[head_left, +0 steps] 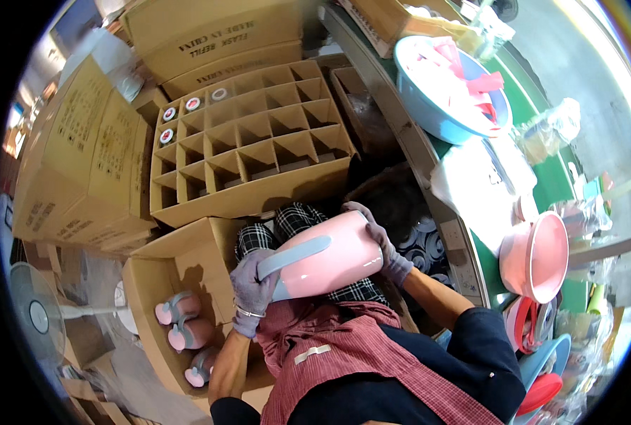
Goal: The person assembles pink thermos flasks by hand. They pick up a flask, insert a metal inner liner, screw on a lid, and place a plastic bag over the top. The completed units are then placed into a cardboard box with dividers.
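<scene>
Across my lap I hold a large glossy pink vacuum jug (333, 263), tilted on its side. My left hand (253, 285), in a grey glove, is closed around the jug's grey handle (298, 253) at the left end. At the other end, my gloved right hand (378, 242) grips the jug's body, thumb and fingers around its edge. Below left, an open carton (177, 258) holds several pink jugs (189, 333) with grey handles, standing along its side. Whether the held jug has a liner inside cannot be seen.
Ahead stands a divided carton (255, 195) with a few silvery refills (193, 104) in its far-left cells. A tall carton (82, 156) leans left; a fan (39, 316) is at lower left. The green workbench (482, 244) at right bears a blue basin (436, 117) and pink tub (535, 258).
</scene>
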The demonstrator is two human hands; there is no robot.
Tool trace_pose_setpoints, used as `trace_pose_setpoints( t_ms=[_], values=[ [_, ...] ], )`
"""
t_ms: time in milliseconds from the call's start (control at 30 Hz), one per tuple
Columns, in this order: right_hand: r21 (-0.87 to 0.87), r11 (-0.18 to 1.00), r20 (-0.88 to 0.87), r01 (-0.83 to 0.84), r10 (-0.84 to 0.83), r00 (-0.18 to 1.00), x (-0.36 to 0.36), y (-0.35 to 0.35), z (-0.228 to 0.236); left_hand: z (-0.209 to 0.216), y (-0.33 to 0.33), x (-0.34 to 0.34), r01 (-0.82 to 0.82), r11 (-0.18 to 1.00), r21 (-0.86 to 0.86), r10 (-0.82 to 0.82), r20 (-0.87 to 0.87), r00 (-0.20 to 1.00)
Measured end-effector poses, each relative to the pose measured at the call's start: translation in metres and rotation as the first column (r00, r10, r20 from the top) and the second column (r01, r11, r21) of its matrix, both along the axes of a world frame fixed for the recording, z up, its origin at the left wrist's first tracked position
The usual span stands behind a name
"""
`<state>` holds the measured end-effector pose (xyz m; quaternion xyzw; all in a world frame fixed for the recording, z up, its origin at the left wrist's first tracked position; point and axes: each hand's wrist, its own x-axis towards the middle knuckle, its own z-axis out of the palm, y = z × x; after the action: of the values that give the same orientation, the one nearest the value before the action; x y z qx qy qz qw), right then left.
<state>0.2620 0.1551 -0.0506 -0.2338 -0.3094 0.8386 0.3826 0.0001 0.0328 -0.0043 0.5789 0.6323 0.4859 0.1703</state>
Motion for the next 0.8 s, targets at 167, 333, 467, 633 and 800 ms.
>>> trace_pose_setpoints(
  t_ms=[167,333,467,633,800],
  values=[
    [0.002,0.994,0.21,0.113,-0.111,0.971,-0.005,-0.009,-0.002,-0.023,-0.004,-0.013,0.019,0.983,-0.184,0.008,0.143,0.99],
    [0.652,0.755,0.595,-0.071,-0.451,0.665,0.064,-0.026,0.077,-0.041,-0.031,0.004,-0.076,0.906,-0.416,0.341,0.612,0.713],
    [0.85,0.526,0.526,-0.039,-0.842,0.118,0.172,-0.042,0.139,-0.027,-0.054,0.044,-0.233,0.92,-0.314,0.382,0.595,0.707],
    [0.848,0.503,0.527,0.169,-0.758,-0.384,0.307,-0.048,0.207,-0.042,-0.086,0.059,-0.224,0.898,-0.377,0.395,0.47,0.79],
    [0.225,0.957,0.834,0.182,-0.092,-0.544,0.433,-0.035,0.163,-0.045,-0.084,0.063,-0.165,0.9,-0.403,0.347,0.432,0.832]
  ],
)
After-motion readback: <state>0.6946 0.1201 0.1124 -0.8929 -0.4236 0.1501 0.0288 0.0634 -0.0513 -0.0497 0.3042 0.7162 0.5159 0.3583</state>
